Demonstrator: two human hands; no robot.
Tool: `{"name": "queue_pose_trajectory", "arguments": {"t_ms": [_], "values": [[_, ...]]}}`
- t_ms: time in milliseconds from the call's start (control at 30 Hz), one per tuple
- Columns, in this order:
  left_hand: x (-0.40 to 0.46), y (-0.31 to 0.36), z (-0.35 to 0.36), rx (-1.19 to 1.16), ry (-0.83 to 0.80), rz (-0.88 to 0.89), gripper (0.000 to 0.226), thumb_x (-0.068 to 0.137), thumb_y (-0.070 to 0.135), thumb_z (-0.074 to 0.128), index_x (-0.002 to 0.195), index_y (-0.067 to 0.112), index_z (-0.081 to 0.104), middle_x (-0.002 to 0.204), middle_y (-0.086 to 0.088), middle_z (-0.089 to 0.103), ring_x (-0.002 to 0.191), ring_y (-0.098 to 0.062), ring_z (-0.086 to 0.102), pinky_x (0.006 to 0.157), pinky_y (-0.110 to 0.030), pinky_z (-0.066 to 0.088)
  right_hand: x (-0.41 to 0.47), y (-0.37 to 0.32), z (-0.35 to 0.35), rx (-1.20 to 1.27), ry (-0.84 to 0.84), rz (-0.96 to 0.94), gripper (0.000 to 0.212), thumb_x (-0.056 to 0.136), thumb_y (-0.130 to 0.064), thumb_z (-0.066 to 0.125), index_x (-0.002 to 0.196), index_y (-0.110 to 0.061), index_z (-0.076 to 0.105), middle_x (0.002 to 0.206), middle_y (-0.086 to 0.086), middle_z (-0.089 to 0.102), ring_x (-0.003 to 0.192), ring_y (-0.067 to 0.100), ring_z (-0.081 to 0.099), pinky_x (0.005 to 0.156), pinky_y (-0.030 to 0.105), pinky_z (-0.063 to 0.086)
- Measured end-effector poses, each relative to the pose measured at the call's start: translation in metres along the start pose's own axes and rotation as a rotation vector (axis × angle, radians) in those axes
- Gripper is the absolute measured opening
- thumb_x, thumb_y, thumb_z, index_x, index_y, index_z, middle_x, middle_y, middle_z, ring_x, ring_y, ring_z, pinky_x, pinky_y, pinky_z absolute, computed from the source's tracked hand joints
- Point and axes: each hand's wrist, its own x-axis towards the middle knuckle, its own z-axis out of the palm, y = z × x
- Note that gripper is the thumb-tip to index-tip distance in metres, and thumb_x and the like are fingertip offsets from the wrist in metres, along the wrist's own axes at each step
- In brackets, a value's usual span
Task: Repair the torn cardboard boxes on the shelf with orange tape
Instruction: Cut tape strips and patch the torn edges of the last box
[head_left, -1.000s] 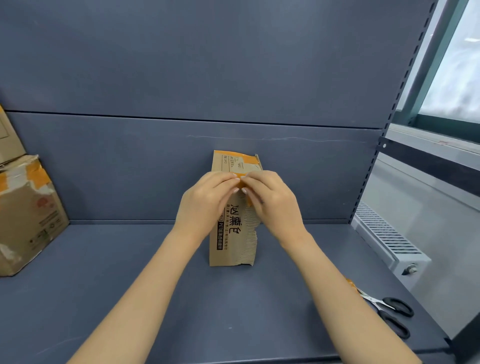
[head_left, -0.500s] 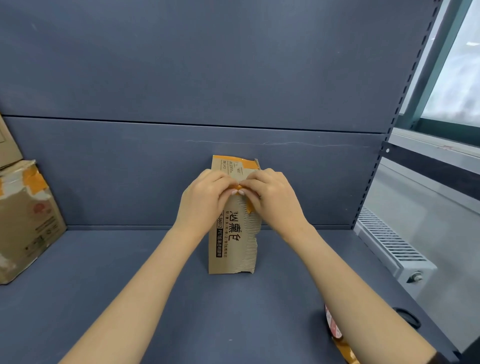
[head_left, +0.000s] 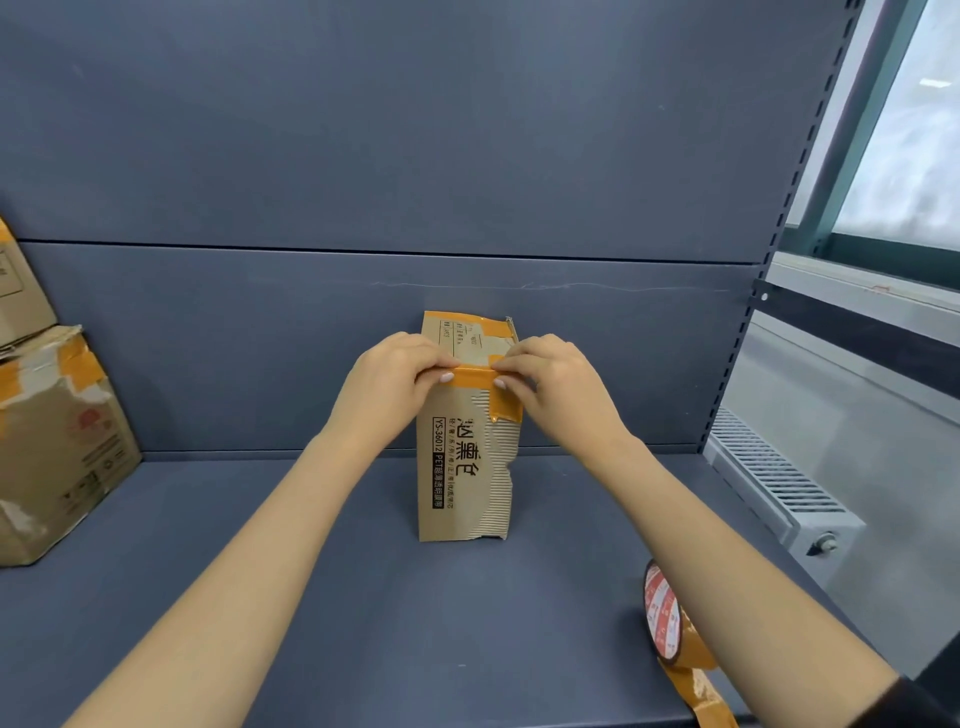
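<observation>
- My fingers (head_left: 451, 375) on both hands are pinching and pressing an orange tape strip (head_left: 474, 378) across the torn box (head_left: 464, 457).
- My left hand (head_left: 387, 387) and right hand (head_left: 558, 387) are flanking that upright box, mid-shelf (head_left: 363, 597).
- Next, I judge, smoothing the strip's hanging end flat.
- Tape roll (head_left: 670, 623) is lying near my right forearm; another taped box (head_left: 57, 447) is standing far left.
- Box contents are hidden.
</observation>
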Motion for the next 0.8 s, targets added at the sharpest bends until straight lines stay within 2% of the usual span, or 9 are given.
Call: {"name": "queue_pose_trajectory", "arguments": {"t_ms": [133, 233, 367, 467, 667, 800], "values": [[0.000, 0.002, 0.002, -0.033, 0.034, -0.023, 0.015, 0.089, 0.013, 0.065, 0.100, 0.012, 0.076, 0.100, -0.003, 0.071, 0.098, -0.019, 0.061, 0.086, -0.031, 0.049, 0.004, -0.001, -0.002, 0.034, -0.031, 0.036, 0.016, 0.087, -0.017, 0.070, 0.099, -0.008, 0.076, 0.096, 0.007, 0.072, 0.088, 0.027, 0.061, 0.081, 0.037, 0.045], [0.003, 0.003, -0.001, -0.053, -0.012, -0.041, 0.017, 0.088, 0.017, 0.067, 0.102, 0.013, 0.075, 0.103, -0.002, 0.071, 0.101, -0.018, 0.060, 0.090, -0.035, 0.050, 0.003, -0.001, -0.005, 0.037, -0.030, 0.036, 0.016, 0.087, -0.019, 0.071, 0.098, -0.010, 0.077, 0.097, 0.006, 0.073, 0.088, 0.025, 0.062, 0.082, 0.040, 0.047], [-0.004, -0.006, -0.009, -0.022, 0.014, -0.033, 0.021, 0.086, 0.021, 0.070, 0.104, 0.013, 0.074, 0.106, -0.001, 0.071, 0.103, -0.017, 0.061, 0.091, -0.033, 0.049, 0.001, 0.001, -0.010, 0.007, -0.027, 0.052, 0.022, 0.089, -0.023, 0.069, 0.105, -0.009, 0.075, 0.104, 0.006, 0.071, 0.096, 0.023, 0.061, 0.087, 0.032, 0.040], [-0.012, -0.012, -0.006, 0.005, 0.083, 0.023, 0.016, 0.086, 0.013, 0.069, 0.101, 0.010, 0.075, 0.103, -0.003, 0.073, 0.099, -0.020, 0.065, 0.089, -0.034, 0.051, 0.000, 0.003, -0.011, 0.033, -0.045, 0.084, 0.021, 0.090, -0.023, 0.068, 0.104, -0.009, 0.075, 0.106, 0.005, 0.070, 0.099, 0.022, 0.059, 0.089, 0.029, 0.037], [-0.012, -0.010, 0.001, -0.093, 0.138, -0.058, 0.013, 0.086, 0.007, 0.068, 0.097, 0.009, 0.076, 0.100, -0.003, 0.074, 0.097, -0.018, 0.066, 0.089, -0.038, 0.055, 0.001, 0.000, -0.013, 0.086, -0.080, 0.185, 0.020, 0.091, -0.024, 0.065, 0.104, -0.011, 0.075, 0.111, 0.002, 0.069, 0.105, 0.016, 0.055, 0.091, 0.020, 0.029], [-0.009, -0.007, -0.004, -0.131, 0.100, -0.132, 0.016, 0.087, 0.013, 0.068, 0.101, 0.012, 0.076, 0.105, -0.001, 0.073, 0.101, -0.016, 0.065, 0.093, -0.035, 0.053, 0.001, -0.001, -0.013, 0.075, -0.110, 0.193, 0.024, 0.092, -0.027, 0.064, 0.109, -0.013, 0.073, 0.115, 0.001, 0.067, 0.108, 0.015, 0.054, 0.095, 0.022, 0.032]]}}
